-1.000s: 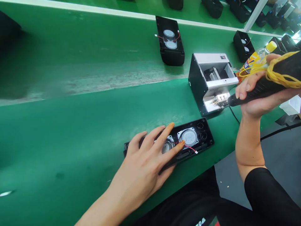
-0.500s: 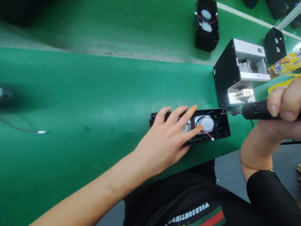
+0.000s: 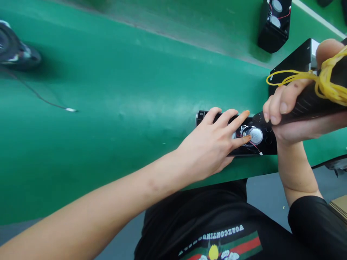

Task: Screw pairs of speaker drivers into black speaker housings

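Observation:
A black speaker box [image 3: 271, 148] lies on the green tabletop near its front edge, with a round silver speaker [image 3: 256, 136] and a short red wire showing. My left hand [image 3: 210, 148] spans it from above, fingers spread over the top and far side, thumb on the near side, hiding much of its left half. In my right hand [image 3: 300, 128] is a black electric screwdriver [image 3: 305, 103] wound with yellow bands [image 3: 329, 81]. Its front end points down at the box's far side beside the speaker; the bit tip cannot be made out.
A black and silver machine [image 3: 288, 61] stands behind my right hand. Another open speaker box [image 3: 273, 36] sits farther back. At far left is a dark object [image 3: 18, 50] with a cable and white plug [image 3: 71, 109]. Cardboard [image 3: 340, 206] lies at lower right.
The screwdriver has swung from the box's right end to its far side near the middle, its body now tilted. My left hand stays on the box. The whole view has shifted.

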Motion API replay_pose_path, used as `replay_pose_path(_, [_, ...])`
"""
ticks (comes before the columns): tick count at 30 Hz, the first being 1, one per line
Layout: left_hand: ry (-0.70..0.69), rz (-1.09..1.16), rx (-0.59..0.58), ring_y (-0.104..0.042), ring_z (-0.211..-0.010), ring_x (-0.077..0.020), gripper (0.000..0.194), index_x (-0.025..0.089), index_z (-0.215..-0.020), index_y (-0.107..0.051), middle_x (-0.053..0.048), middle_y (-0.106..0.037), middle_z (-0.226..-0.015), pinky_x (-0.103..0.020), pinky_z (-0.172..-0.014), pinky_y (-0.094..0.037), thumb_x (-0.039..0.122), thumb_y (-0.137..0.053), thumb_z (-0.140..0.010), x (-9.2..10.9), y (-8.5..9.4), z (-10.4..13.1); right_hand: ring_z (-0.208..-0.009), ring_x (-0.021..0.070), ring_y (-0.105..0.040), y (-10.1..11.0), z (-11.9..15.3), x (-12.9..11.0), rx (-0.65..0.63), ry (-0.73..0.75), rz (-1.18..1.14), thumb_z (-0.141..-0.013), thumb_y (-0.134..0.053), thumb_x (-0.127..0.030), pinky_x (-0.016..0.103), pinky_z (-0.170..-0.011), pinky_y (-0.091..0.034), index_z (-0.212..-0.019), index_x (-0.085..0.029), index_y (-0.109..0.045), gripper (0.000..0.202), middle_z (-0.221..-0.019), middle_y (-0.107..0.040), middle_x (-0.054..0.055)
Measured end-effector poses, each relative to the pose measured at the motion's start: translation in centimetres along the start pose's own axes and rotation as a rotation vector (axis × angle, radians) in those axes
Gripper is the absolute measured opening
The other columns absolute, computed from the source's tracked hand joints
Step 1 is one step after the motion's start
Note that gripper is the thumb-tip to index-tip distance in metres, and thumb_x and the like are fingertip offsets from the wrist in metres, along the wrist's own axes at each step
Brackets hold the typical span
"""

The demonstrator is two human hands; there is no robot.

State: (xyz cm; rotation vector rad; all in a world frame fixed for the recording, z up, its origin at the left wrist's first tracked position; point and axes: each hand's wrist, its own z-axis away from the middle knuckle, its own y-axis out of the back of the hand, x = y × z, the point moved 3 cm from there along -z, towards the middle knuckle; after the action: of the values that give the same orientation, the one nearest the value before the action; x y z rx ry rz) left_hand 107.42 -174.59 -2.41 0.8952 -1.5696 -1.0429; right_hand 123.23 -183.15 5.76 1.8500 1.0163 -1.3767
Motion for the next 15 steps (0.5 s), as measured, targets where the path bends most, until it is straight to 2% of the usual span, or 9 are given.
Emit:
replay_pose_path(2, [-0.003, -0.002, -0.001, -0.047, -0.160, -0.0480, 0.075, 0.033, -0.162, -0.066, -0.020, -0.041, -0.184, -0.069, -0.125, -0.040, 0.044, -0.089, -0.092, 0.1, 0.0, 0.0, -0.041, 0.0118, -0.052, 0.1, 0.0, 0.6, -0.012, 0.037, 0.038, -0.077, -0.067, -0.104, 0.025, -0.041, -0.048, -0.059, -0.025, -0.049, 0.083, -0.055, -0.057, -0.003])
replay_pose_path(4, [-0.003, -0.001, 0.006, -0.047, -0.159, -0.0484, 0.075, 0.032, -0.162, -0.066, -0.020, -0.042, -0.183, -0.070, -0.124, -0.041, 0.043, -0.090, -0.092, 0.1, 0.0, 0.1, -0.039, 0.0073, -0.052, 0.1, 0.1, 0.8, 0.011, 0.071, 0.063, -0.083, -0.042, -0.106, 0.021, -0.045, -0.046, -0.057, -0.021, -0.039, 0.089, -0.053, -0.055, -0.007])
replay_pose_path(5, [-0.003, 0.001, 0.012, -0.047, -0.159, -0.0479, 0.075, 0.033, -0.162, -0.066, -0.020, -0.043, -0.183, -0.069, -0.124, -0.041, 0.043, -0.090, -0.091, 0.1, 0.0, 0.1, -0.038, 0.0066, -0.051, 0.0, 0.2, 0.9, 0.023, 0.073, 0.055, -0.085, -0.036, -0.105, 0.021, -0.045, -0.045, -0.057, -0.020, -0.037, 0.089, -0.052, -0.053, -0.008])
replay_pose_path(9, [-0.003, 0.001, 0.031, -0.049, -0.157, -0.0454, 0.076, 0.033, -0.161, -0.067, -0.017, -0.048, -0.180, -0.065, -0.124, -0.041, 0.044, -0.090, -0.090, 0.0, 0.0, 0.1, -0.040, 0.0084, -0.053, -0.5, 0.4, 1.3, 0.024, 0.027, -0.050, -0.084, -0.063, -0.098, 0.020, -0.044, -0.051, -0.060, -0.022, -0.046, 0.082, -0.053, -0.055, -0.008])
replay_pose_path(12, [-0.002, -0.018, 0.033, -0.050, -0.155, -0.0459, 0.075, 0.032, -0.161, -0.067, -0.018, -0.050, -0.178, -0.065, -0.123, -0.041, 0.044, -0.089, -0.090, 0.0, 0.0, 0.0, -0.041, 0.0058, -0.053, -0.8, 0.5, 1.6, 0.004, 0.061, -0.088, -0.092, -0.050, -0.095, 0.016, -0.047, -0.049, -0.064, -0.023, -0.048, 0.077, -0.055, -0.052, -0.009])
replay_pose_path(13, [-0.003, -0.023, 0.032, -0.051, -0.155, -0.0461, 0.074, 0.032, -0.161, -0.067, -0.019, -0.050, -0.177, -0.065, -0.123, -0.041, 0.043, -0.089, -0.091, 0.0, 0.0, 0.0, -0.041, 0.0064, -0.053, -0.9, 0.6, 1.8, 0.011, 0.051, -0.120, -0.092, -0.054, -0.094, 0.016, -0.047, -0.050, -0.068, -0.024, -0.053, 0.074, -0.055, -0.053, -0.009])
replay_pose_path(15, [-0.004, -0.027, 0.028, -0.050, -0.154, -0.0462, 0.073, 0.031, -0.161, -0.067, -0.019, -0.049, -0.178, -0.065, -0.122, -0.041, 0.042, -0.087, -0.092, 0.1, 0.0, 0.0, -0.042, 0.0091, -0.054, -1.1, 0.8, 2.3, 0.051, 0.035, -0.210, -0.085, -0.076, -0.089, 0.018, -0.045, -0.052, -0.084, -0.027, -0.067, 0.062, -0.058, -0.059, -0.008])
